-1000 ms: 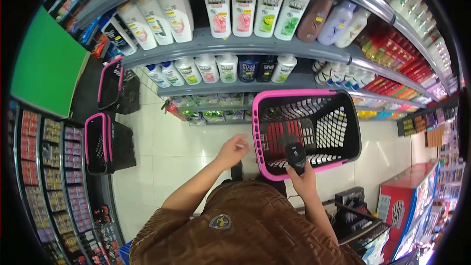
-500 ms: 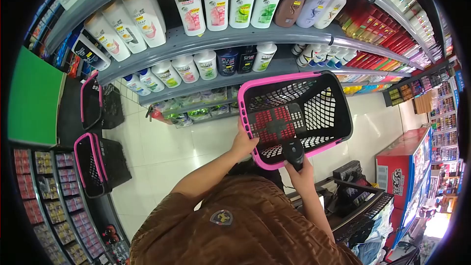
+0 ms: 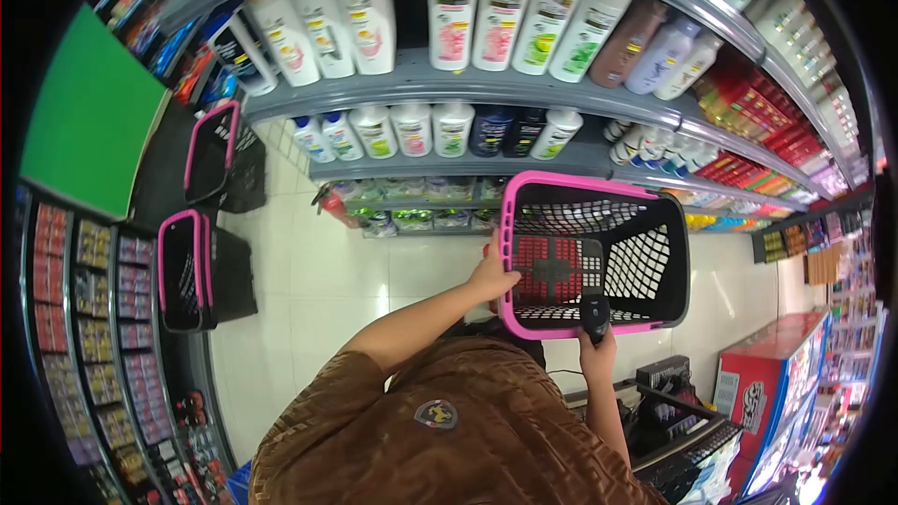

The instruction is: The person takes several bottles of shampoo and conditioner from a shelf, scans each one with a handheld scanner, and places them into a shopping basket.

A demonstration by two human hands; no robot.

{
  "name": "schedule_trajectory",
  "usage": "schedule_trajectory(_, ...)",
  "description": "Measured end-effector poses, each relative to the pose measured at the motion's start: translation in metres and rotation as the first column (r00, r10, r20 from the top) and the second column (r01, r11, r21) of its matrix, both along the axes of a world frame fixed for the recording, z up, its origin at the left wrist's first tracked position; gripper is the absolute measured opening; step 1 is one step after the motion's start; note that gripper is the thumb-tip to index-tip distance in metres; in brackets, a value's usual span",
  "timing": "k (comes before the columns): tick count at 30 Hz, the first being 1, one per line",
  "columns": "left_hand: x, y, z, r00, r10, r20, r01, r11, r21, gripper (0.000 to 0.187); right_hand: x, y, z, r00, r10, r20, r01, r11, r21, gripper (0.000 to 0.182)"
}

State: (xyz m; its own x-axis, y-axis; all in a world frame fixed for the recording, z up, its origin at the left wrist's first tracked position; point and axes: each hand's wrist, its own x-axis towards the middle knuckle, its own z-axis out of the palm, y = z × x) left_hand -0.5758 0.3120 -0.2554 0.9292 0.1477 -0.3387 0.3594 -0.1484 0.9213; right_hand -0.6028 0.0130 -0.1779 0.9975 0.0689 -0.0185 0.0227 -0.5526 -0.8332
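A black mesh shopping basket with a pink rim (image 3: 582,180) is in front of my body, its inside facing up. My left hand (image 3: 493,277) grips the rim at its left side, the thumb over the edge. In my right hand (image 3: 598,352) is a black handheld device (image 3: 595,314), which looks like a scanner, at the basket's near edge. No goods show inside the basket; through its mesh floor something red is visible. Both forearms come from brown sleeves.
Ahead, shelves (image 3: 449,86) hold rows of shampoo bottles (image 3: 453,14). Stacked black and pink baskets (image 3: 192,271) stand at the left, near a green panel (image 3: 92,122). A red chest (image 3: 762,383) is at the right, beside a dark cart-like frame (image 3: 687,425).
The view has turned, so the shelves and left-hand baskets appear shifted. The held basket, both hands and the black device appear farther right and slightly lower. Both grips stay the same.
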Motion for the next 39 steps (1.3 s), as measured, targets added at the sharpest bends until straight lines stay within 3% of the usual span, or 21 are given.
schedule_trajectory(2, -0.001, 0.003, 0.022, 0.998, -0.039, -0.058, 0.041, 0.999, 0.025, 0.114, 0.004, -0.005, -0.015, 0.999, 0.034, -0.022, -0.034, 0.999, 0.001, 0.026)
schedule_trajectory(4, -0.001, 0.003, 0.013, 0.999, -0.019, -0.037, 0.021, 0.999, 0.042, 0.114, 0.007, -0.006, -0.017, 0.995, 0.012, -0.095, -0.024, 0.992, -0.127, 0.037)
schedule_trajectory(7, -0.003, -0.001, -0.005, 1.0, -0.021, -0.015, 0.021, 1.0, -0.007, 0.114, 0.009, -0.008, -0.022, 0.999, -0.006, -0.05, -0.004, 0.98, -0.198, 0.033)
schedule_trajectory(9, 0.0, -0.001, -0.008, 0.999, -0.016, 0.044, 0.013, 0.998, 0.06, 0.113, 0.015, -0.007, -0.018, 0.999, -0.036, -0.032, 0.028, 0.977, -0.211, 0.032)
schedule_trajectory(11, 0.002, 0.001, -0.006, 0.998, -0.021, 0.053, 0.018, 0.999, 0.048, 0.113, 0.018, -0.004, -0.011, 0.998, -0.027, -0.059, -0.001, 0.904, -0.427, 0.032)
schedule_trajectory(15, 0.0, 0.001, 0.0, 0.999, -0.03, 0.022, 0.029, 0.999, 0.037, 0.112, 0.023, -0.007, -0.014, 0.996, 0.018, -0.092, -0.058, 0.887, -0.459, 0.035)
schedule_trajectory(18, 0.007, -0.001, -0.024, 0.999, -0.038, 0.033, 0.038, 0.999, 0.003, 0.108, 0.02, -0.004, -0.004, 0.995, 0.049, -0.085, -0.082, 0.897, -0.434, 0.036)
schedule_trajectory(20, 0.005, -0.002, -0.045, 0.949, 0.006, 0.316, -0.014, 1.0, 0.023, 0.112, 0.019, -0.005, -0.007, 0.995, 0.043, -0.095, -0.08, 0.896, -0.438, 0.035)
schedule_trajectory(21, 0.002, 0.001, -0.031, 0.992, -0.004, 0.125, 0.014, 0.997, -0.076, 0.11, 0.019, -0.006, -0.01, 0.993, 0.048, -0.105, -0.091, 0.889, -0.449, 0.035)
schedule_trajectory(22, 0.0, 0.001, -0.033, 0.993, -0.017, 0.116, 0.026, 0.997, -0.074, 0.11, 0.017, -0.004, -0.008, 0.992, 0.056, -0.115, -0.103, 0.883, -0.458, 0.034)
schedule_trajectory(24, 0.001, 0.002, -0.036, 0.976, -0.004, 0.216, 0.022, 0.996, -0.081, 0.109, 0.013, -0.002, -0.003, 0.993, 0.058, -0.103, -0.099, 0.883, -0.458, 0.03)
schedule_trajectory(25, 0.003, -0.001, -0.039, 0.937, 0.003, 0.349, 0.014, 0.999, -0.046, 0.107, 0.012, -0.001, -0.002, 0.995, 0.076, -0.067, -0.097, 0.901, -0.423, 0.031)
schedule_trajectory(26, 0.003, 0.0, -0.041, 0.936, -0.012, 0.351, 0.028, 0.999, -0.041, 0.107, 0.011, -0.003, -0.001, 0.996, 0.089, -0.029, -0.093, 0.917, -0.389, 0.031)
schedule_trajectory(28, -0.001, -0.001, -0.013, 0.999, 0.022, 0.028, -0.018, 0.987, -0.161, 0.107, 0.01, -0.013, -0.009, 0.993, 0.097, -0.062, -0.114, 0.903, -0.415, 0.031)
schedule_trajectory(34, 0.001, -0.004, -0.017, 0.997, 0.054, 0.045, -0.044, 0.979, -0.201, 0.107, 0.015, -0.02, -0.005, 0.975, 0.224, -0.014, -0.217, 0.929, -0.3, 0.03)
schedule_trajectory(39, 0.003, -0.003, -0.019, 0.995, 0.058, 0.077, -0.044, 0.984, -0.173, 0.105, 0.016, -0.026, -0.012, 0.973, 0.231, -0.013, -0.224, 0.929, -0.294, 0.03)
